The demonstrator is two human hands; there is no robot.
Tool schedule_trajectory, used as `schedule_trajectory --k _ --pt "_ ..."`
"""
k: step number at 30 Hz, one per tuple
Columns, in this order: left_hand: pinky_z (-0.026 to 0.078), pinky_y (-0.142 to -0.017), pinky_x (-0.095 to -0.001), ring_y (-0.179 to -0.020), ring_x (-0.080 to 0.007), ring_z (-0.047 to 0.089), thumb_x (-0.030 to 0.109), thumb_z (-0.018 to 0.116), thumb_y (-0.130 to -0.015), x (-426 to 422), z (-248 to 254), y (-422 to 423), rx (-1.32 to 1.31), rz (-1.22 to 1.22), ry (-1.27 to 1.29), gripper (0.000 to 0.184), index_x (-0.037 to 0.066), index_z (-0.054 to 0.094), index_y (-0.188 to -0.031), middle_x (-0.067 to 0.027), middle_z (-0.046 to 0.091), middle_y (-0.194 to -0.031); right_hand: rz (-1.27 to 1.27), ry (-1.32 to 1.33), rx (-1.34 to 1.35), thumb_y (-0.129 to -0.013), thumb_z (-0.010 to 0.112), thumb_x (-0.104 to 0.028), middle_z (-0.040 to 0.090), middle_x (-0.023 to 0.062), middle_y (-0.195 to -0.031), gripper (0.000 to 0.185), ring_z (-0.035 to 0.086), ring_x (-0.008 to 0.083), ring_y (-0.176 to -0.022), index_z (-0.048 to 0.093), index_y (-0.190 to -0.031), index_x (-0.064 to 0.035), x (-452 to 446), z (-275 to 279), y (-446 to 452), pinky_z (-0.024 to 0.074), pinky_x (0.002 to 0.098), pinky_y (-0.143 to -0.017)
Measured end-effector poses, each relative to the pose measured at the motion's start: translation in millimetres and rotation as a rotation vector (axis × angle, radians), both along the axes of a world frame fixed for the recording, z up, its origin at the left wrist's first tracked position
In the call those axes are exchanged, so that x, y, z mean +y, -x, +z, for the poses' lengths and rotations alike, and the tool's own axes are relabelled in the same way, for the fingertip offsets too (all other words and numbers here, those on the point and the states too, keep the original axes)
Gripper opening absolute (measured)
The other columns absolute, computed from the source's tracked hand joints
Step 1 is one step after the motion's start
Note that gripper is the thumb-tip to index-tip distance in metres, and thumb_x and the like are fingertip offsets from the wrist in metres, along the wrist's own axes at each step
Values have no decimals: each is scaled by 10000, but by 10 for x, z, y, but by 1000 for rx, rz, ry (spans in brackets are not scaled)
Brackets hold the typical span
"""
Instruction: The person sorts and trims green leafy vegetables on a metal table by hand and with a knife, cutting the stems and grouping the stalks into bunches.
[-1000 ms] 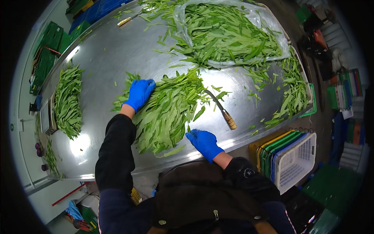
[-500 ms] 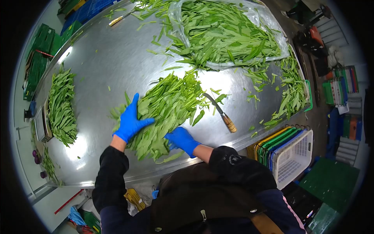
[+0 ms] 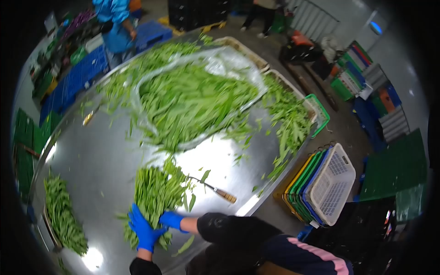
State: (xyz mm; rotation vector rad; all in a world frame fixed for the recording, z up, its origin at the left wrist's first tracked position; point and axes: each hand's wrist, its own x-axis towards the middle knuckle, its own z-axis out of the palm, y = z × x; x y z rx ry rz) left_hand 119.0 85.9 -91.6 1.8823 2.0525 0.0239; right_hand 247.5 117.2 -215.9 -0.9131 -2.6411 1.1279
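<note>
Both hands wear blue gloves at a bunch of leafy green stems (image 3: 158,188) on the metal table. My left hand (image 3: 143,230) lies on the bunch's lower left part with fingers spread. My right hand (image 3: 172,220) is against its lower right side, its fingertips partly hidden by leaves, so its grip is unclear. A curved knife with a wooden handle (image 3: 224,195) lies right of the bunch. Beyond it, an open clear plastic bag (image 3: 261,85) holds a large heap of the same greens (image 3: 197,98).
Another bunch (image 3: 64,215) rests on a scale (image 3: 50,231) at the left. A second knife (image 3: 89,117) lies at the far left. Loose greens (image 3: 288,119) line the right edge. Stacked baskets (image 3: 332,183) stand beside the table. Two people (image 3: 114,27) (image 3: 261,13) are in the background.
The view has swung up and right. My left hand moved from beside the upper left of the bunch to its lower part, and my right hand came in from the right against the leaves.
</note>
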Motion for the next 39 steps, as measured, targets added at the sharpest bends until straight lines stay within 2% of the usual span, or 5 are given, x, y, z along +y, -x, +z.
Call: schedule_trajectory --k 3,7,21,23,39 --pt "161 -1143 -533 -1440 -408 164 493 913 -417 -59 -139 -10 28 10 -54 1475 38 60 -1531 -202 200 -1560 -452 946 209 -830 619 -345 664 100 -708 315 636 221 -588 696 -880 -44 124 106 51 479 368 -493" --pt "192 -1155 -471 -1412 -401 241 432 916 -420 -16 -270 145 -206 -117 -256 1429 0 109 -1517 -211 256 -1535 -489 1301 306 -839 643 -350 670 100 -860 340 648 191 -590 638 -945 -27 -87 382 -153 470 308 -488" --pt "292 -1116 -432 -1302 -391 388 161 874 -480 153 -229 289 -286 -115 -202 1265 -12 152 -1504 -220 411 -1415 -615 298 60 -938 488 -354 694 19 -975 315 669 202 -865 627 -1185 -216 -1135 678 -2269 498 332 -758" --pt "326 -1089 -437 -1264 -409 446 270 721 -760 156 -173 284 -268 -220 -183 797 -63 375 -1396 -276 493 -1346 -679 397 -37 -935 484 -358 703 4 -937 304 668 212 -845 632 -1169 -233 -1106 835 -2269 499 338 -742" --pt "192 -1164 -500 -1405 -444 222 642 819 -559 251 -652 654 -57 -398 -186 1327 -70 184 -1481 -312 237 -1508 -777 82 77 -877 497 -290 648 113 -763 180 634 355 -735 595 -840 -144 -1233 722 -2204 463 508 -632"
